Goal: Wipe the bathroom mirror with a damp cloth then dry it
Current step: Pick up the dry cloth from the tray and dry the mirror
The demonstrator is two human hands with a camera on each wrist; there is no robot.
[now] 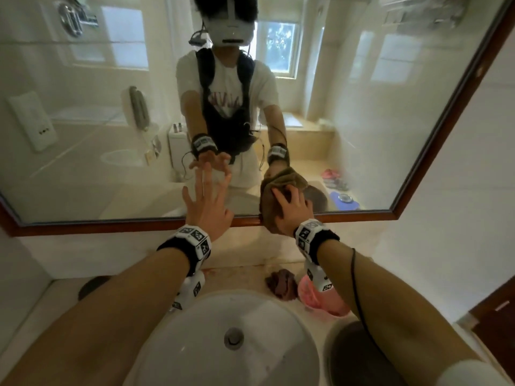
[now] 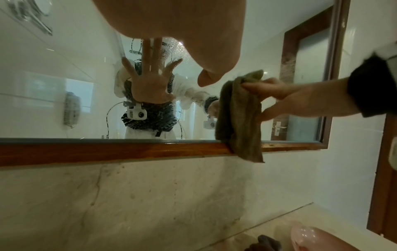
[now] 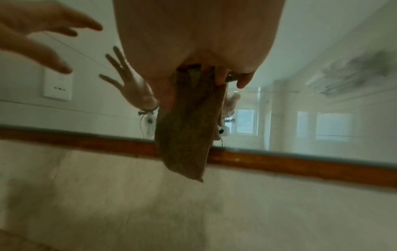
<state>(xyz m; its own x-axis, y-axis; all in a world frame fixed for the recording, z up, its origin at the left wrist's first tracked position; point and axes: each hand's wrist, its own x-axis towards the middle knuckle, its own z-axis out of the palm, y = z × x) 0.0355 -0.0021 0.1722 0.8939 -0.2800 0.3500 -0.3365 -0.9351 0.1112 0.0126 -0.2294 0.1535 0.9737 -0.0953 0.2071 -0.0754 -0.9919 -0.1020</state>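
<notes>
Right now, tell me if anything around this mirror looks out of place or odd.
Two things. The brown cloth under the right hand hangs past the glass, over the wooden frame. A second, dark cloth lies crumpled on the counter beside a pink basin, behind the sink. Nothing looks broken or spilled.

Glossy glass mirror (image 1: pixel 362 121); varnished wood frame (image 2: pixel 107 151); nubby brown cloth (image 1: pixel 274 196).
</notes>
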